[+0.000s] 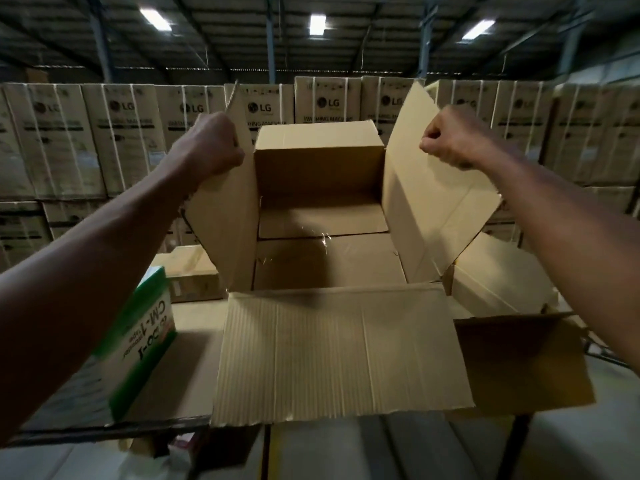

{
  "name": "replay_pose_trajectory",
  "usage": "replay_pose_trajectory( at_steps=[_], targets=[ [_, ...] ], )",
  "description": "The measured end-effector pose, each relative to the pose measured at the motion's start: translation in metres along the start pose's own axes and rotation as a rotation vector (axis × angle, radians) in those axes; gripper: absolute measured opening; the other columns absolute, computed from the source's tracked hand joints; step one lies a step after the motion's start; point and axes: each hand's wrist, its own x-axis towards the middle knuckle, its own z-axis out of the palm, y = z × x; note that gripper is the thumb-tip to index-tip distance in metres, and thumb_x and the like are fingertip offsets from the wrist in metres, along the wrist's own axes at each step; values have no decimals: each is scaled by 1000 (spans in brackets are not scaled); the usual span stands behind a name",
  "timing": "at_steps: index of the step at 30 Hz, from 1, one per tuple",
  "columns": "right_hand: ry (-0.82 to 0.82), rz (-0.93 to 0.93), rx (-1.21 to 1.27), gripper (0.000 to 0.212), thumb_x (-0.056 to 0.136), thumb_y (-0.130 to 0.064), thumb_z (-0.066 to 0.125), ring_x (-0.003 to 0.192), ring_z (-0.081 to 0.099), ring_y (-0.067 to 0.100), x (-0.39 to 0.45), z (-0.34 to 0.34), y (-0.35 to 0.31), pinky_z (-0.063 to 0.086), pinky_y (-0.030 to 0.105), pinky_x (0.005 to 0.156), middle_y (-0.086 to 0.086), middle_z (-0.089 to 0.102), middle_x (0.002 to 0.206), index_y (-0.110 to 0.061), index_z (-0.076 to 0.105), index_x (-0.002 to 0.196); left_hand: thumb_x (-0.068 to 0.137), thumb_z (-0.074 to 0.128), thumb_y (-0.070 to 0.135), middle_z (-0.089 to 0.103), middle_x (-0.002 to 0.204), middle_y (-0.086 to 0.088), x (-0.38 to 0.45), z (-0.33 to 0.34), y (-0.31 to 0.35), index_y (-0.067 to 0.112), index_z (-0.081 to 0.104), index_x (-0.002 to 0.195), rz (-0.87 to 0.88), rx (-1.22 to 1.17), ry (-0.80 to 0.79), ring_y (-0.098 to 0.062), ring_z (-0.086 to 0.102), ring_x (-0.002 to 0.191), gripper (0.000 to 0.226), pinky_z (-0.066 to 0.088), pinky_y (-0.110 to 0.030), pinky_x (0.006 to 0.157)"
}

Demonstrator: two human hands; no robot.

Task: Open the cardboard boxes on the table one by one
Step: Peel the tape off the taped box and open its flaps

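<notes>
Four flaps stand open on the big box [322, 216] on the table [194, 341]. Its near flap [339, 351] hangs down. Farther in, the left hand [211, 143] and right hand [450, 136] each pinch a side flap's edge. It looks light, stiff, bendy.

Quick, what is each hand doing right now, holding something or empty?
Left hand: fingers curled round the left side flap of the open cardboard box.
Right hand: fingers gripping the right side flap.
</notes>
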Motion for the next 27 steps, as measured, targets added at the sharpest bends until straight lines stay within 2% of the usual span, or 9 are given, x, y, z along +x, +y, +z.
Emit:
replay_pose_trajectory(
  at_steps=[2,4,8,13,19,24,27],
  targets=[
    [18,-12,-12,13,101,-18,63,73,67,16,4,-18,26,49,25,56,7,68,88,-8,71,104,94,65,9,55,69,1,7,4,28,8,64,80,8,-10,23,-9,57,55,15,40,-17,43],
    [29,-20,-20,15,102,-18,63,73,69,18,8,-35,55,50,26,57,7,68,86,-7,71,104,95,65,9,59,70,-3,14,13,57,3,66,84,20,-24,32,-13,60,54,13,43,-17,40],
    [30,-21,-58,15,102,-17,62,69,67,18,14,-65,120,45,25,53,8,67,83,-5,71,104,94,67,8,62,73,-5,29,40,123,1,69,86,52,-36,39,-10,60,54,11,39,-11,34],
    [29,-25,-89,12,101,-14,62,68,67,19,16,-90,196,45,26,54,9,66,81,-5,70,99,94,68,9,65,78,-8,49,77,196,-3,71,94,71,-82,24,-7,59,56,12,40,-7,36],
    [17,-10,-155,12,101,-13,63,69,66,20,35,-102,267,48,30,57,9,66,81,-5,70,99,96,64,8,56,74,3,74,122,266,-2,67,98,104,-155,-14,-8,61,59,11,43,-9,39],
    [22,12,-193,11,102,-12,61,67,64,18,62,-91,310,44,27,54,9,64,79,-4,69,99,95,64,6,61,77,-4,115,163,300,-6,68,97,112,-197,-27,-16,63,62,13,53,-23,54],
    [28,27,-208,10,102,-13,61,68,65,18,77,-72,332,43,26,54,8,64,81,-7,68,99,94,64,6,63,81,-7,137,195,308,-5,68,98,124,-220,-33,-19,65,67,12,54,-25,56]
  ],
)
